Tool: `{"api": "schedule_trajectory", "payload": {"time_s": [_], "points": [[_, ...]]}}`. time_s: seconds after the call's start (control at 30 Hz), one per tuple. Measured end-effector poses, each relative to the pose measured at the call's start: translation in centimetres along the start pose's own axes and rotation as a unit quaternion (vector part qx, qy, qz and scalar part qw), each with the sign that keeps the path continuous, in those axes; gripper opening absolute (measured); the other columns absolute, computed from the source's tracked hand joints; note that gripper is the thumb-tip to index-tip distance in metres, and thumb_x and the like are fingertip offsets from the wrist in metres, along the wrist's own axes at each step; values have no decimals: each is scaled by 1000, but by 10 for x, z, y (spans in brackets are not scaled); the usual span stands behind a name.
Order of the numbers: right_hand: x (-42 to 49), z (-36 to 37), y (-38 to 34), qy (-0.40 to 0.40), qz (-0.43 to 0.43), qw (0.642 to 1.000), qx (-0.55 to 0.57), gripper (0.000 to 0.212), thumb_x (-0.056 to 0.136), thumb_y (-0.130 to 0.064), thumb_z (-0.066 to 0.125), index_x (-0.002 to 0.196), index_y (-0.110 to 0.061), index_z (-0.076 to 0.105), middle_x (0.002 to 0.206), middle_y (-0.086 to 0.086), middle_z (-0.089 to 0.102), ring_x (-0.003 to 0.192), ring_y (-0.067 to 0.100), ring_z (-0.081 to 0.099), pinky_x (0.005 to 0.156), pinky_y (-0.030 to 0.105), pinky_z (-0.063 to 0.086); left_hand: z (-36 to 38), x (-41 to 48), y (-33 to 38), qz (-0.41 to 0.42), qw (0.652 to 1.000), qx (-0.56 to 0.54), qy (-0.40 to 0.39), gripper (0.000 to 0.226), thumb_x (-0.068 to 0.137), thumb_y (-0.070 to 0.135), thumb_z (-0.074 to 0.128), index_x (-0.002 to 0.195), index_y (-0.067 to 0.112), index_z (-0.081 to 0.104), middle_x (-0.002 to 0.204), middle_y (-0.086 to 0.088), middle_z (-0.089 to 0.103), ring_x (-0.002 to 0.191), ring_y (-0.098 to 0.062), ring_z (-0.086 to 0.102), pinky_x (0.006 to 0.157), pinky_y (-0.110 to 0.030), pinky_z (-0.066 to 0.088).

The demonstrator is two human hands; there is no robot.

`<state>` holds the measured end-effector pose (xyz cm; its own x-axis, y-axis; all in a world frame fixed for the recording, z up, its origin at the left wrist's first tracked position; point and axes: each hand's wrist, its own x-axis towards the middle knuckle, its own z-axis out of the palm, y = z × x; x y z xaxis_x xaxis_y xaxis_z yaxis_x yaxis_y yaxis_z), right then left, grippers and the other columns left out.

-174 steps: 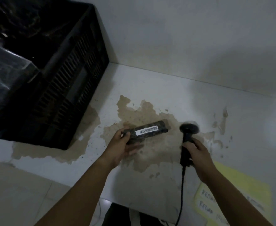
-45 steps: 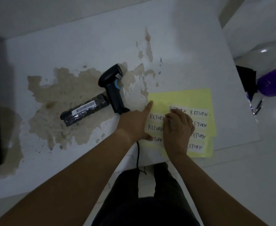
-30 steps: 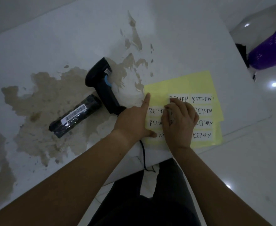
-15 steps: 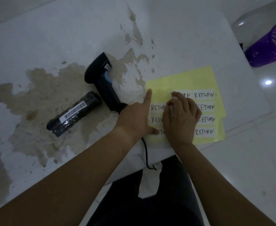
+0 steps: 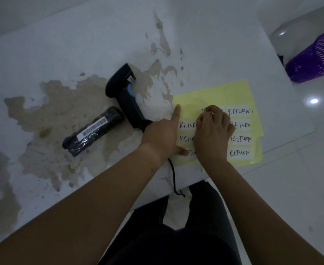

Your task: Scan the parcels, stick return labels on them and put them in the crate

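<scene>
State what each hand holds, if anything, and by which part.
The left hand holds nothing; it presses the yellow label sheet down. The right hand pinches a top-row RETURN label at its edge.

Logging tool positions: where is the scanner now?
Head view: the scanner lies on the table left of centre, between the black parcel and the yellow label sheet.

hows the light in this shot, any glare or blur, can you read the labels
Head view: dim, bluish light; glare spots on the glossy floor; the wide-angle lens stretches the arms toward the bottom corners; focus is fair, the labels read RETURN, the parcel barcode bars show but no digits.
</scene>
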<state>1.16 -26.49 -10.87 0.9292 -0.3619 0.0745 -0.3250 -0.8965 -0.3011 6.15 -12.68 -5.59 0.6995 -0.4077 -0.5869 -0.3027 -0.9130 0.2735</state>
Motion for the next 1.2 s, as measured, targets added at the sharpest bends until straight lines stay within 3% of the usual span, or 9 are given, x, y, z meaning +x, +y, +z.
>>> {"api": "schedule_trajectory", "payload": {"time_s": [0.2,0.3,0.43,0.57,0.67,0.83,1.0,1.1,1.2], "points": [[-9,-22,3,-51,-37,993,103,14,100,-23,46,107,-15,55,134,-2,56,120,25,45,94,43,34,-1,0,0,-1,1000,-7,-5,139,70,59,85,160,19,-14,119,-15,61,99,-28,63,66,-33,41],[-4,-27,4,-59,-30,991,115,25,97,-30,54,119,-18,57,131,-2,59,122,28,48,94,44,37,-2,2,3,-1,1000,-1,-13,141,71,58,85,159,16,-16,120,-15,60,100,-28,63,67,-34,45],[-2,-22,12,-55,-55,994,82,17,92,-30,61,105,-21,67,136,-5,59,121,26,49,89,44,39,1,2,3,-6,1000,17,-7,142,72,58,84,158,11,-18,118,-14,61,96,-27,63,66,-35,48],[1,-23,6,-60,-14,995,82,10,91,-26,63,98,-20,67,134,-8,60,120,27,51,87,44,39,3,-1,1,10,1000,22,2,141,72,57,85,158,18,-20,111,-13,63,89,-26,63,65,-35,49],[4,-28,0,-65,0,995,80,11,93,-21,59,101,-16,65,130,-4,63,117,30,53,87,47,43,2,-2,-2,22,1000,15,1,134,73,57,83,161,24,-12,119,-14,60,98,-28,62,67,-32,43],[2,-40,2,-135,-61,985,91,38,97,-28,37,128,-11,51,116,2,64,116,27,54,93,53,47,-3,-2,-9,14,999,-20,-25,139,67,52,89,160,28,-11,124,-15,59,107,-30,61,76,-34,47],[-1,-46,7,-146,-100,976,125,15,90,-25,43,95,-14,51,131,8,59,115,29,58,84,46,51,-3,-2,-6,10,999,11,-30,145,66,53,90,159,27,-17,118,-14,62,98,-29,63,71,-35,49],[1,-46,10,-116,-94,979,137,11,89,-24,57,90,-15,52,110,4,64,98,27,59,75,44,52,-2,-2,-9,20,999,-9,-29,137,71,57,85,160,26,-16,115,-13,63,96,-27,63,68,-33,47],[8,-46,6,-88,-64,982,151,7,91,-20,64,90,-16,58,92,-1,63,82,19,57,68,37,50,1,-1,-13,12,999,-29,7,111,87,58,69,161,30,-10,111,-11,63,94,-24,62,65,-29,40]]}}
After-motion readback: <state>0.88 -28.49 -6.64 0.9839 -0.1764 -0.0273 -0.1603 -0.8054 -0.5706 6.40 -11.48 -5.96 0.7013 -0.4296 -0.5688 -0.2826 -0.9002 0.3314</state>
